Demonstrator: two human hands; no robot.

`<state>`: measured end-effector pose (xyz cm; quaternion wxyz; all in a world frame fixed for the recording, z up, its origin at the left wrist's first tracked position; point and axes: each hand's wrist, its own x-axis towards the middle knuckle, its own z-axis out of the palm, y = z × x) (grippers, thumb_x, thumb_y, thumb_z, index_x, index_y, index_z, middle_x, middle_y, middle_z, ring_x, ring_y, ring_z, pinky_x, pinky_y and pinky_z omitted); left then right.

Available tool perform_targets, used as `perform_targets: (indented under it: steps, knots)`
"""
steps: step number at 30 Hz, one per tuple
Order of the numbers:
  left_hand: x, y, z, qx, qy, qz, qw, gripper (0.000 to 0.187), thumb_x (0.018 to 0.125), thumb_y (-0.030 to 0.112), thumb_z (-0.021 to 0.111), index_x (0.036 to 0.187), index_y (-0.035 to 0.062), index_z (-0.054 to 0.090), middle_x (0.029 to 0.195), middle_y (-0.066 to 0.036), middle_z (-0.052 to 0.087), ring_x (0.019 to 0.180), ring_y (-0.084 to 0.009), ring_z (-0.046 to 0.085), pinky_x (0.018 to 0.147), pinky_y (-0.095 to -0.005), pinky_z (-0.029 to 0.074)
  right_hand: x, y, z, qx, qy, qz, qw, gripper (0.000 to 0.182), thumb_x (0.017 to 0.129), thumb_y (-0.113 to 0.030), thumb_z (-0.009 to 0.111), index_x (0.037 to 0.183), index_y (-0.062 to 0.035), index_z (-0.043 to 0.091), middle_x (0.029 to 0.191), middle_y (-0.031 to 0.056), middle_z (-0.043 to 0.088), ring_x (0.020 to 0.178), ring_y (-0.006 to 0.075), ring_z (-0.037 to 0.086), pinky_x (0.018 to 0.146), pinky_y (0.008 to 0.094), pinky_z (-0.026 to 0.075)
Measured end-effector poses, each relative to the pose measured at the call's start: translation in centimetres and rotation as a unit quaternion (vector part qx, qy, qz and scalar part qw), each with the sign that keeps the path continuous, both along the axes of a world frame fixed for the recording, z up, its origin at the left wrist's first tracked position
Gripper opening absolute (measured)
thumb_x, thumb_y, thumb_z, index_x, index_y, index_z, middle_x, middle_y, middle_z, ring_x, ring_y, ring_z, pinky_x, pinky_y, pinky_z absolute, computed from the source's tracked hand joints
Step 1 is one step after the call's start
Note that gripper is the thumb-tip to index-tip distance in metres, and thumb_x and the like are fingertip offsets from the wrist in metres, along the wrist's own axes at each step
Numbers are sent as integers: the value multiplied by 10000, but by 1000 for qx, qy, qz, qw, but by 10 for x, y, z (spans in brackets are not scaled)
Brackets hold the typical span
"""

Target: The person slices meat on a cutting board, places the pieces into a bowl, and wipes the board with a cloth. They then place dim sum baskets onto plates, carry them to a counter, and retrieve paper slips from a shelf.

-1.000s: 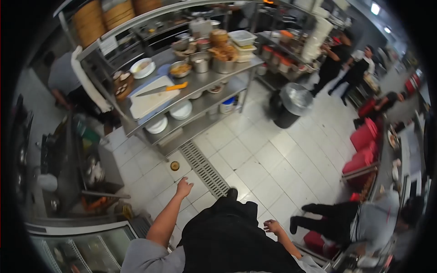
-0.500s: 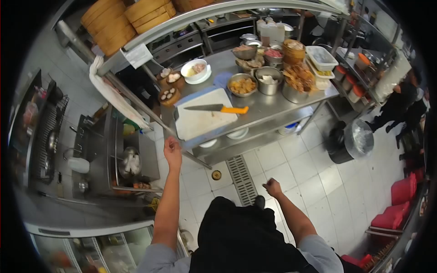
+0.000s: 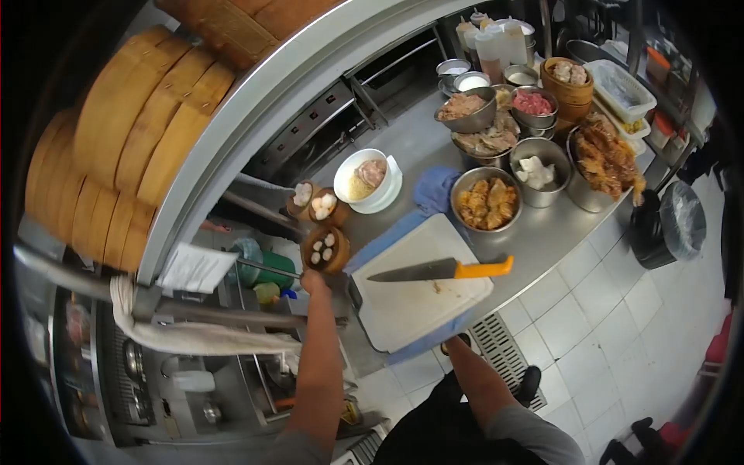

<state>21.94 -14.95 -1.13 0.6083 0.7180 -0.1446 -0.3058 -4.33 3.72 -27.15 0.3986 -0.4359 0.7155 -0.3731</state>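
The left hand (image 3: 315, 284) is at the near side of a small bamboo steamer (image 3: 335, 256) on the bench (image 3: 416, 146); how far open it is, and whether it grips anything, I cannot tell. The right hand (image 3: 453, 344) reaches the front edge of the white cutting board (image 3: 395, 308), mostly hidden, its opening and hold unclear. An orange-handled knife (image 3: 422, 270) lies across the board.

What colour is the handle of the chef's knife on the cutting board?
The knife handle is yellow-orange; the head view shows it best.
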Motion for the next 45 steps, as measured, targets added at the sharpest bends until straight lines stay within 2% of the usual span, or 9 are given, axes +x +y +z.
perform_targets:
  steps: [6,13,15,16,18,26,36,41,45]
  knots:
    - [3,-45,1,47,-37,89,994,418,899,148,499,1269,-37,561,1281,-231,572,1112,-380,580,925,-471,465,16,-12,0,21,-9,-20,1000,389,876,-215,580,1200,0,566,1164,216,639,1113,424,571,914,493,447]
    - [24,-124,19,111,-540,28,834,397,796,153,586,1176,53,637,1073,-217,646,962,-416,620,833,-551,487,21,-5,3,22,-10,-27,999,397,871,-217,584,1202,-1,560,1155,222,635,1104,418,575,909,488,447]
    - [94,-178,-21,68,-718,-324,612,307,807,151,583,1077,32,669,801,-173,656,741,-357,639,712,-485,513,24,-2,5,22,-10,-30,999,399,869,-218,585,1203,-1,558,1153,224,634,1102,417,576,908,486,448]
    - [83,-184,-10,64,-717,-331,610,307,807,151,583,1077,32,669,801,-173,656,741,-357,639,712,-485,513,25,-2,5,22,-8,-30,999,400,868,-218,586,1203,-1,557,1152,225,634,1101,416,576,907,485,448]
    - [63,-191,17,158,-129,-273,940,248,818,114,564,1005,7,686,591,-95,566,609,-301,616,600,-409,502,29,0,6,18,-9,-30,999,402,867,-218,587,1204,-2,556,1149,227,633,1098,414,577,906,484,448]
    - [71,-212,-12,169,-257,-328,893,536,837,110,587,1352,-13,509,1322,-189,548,1200,-288,547,989,-405,458,8,46,22,-65,12,-5,998,411,861,-220,591,1207,-3,549,1139,234,629,1088,407,581,900,478,449]
    - [63,-212,10,225,-422,-204,854,483,821,189,639,1242,-40,581,1174,-264,638,1112,-412,615,935,-456,501,-123,196,144,18,-283,-178,942,270,825,-37,526,1089,-68,480,875,51,543,740,134,514,652,298,453]
    - [104,-237,22,276,-660,-310,626,570,855,197,597,1386,49,452,1176,-244,638,1031,-401,646,844,-514,536,-179,233,219,28,-252,-171,952,347,863,-124,482,1196,-33,517,984,76,592,881,144,539,787,281,454]
    - [60,-188,59,9,-507,-204,837,460,839,112,555,1228,-128,506,1091,-290,635,906,-395,687,538,-436,595,-205,218,268,22,-261,-145,954,340,926,-158,494,1229,-10,530,1054,88,608,939,159,551,819,278,454]
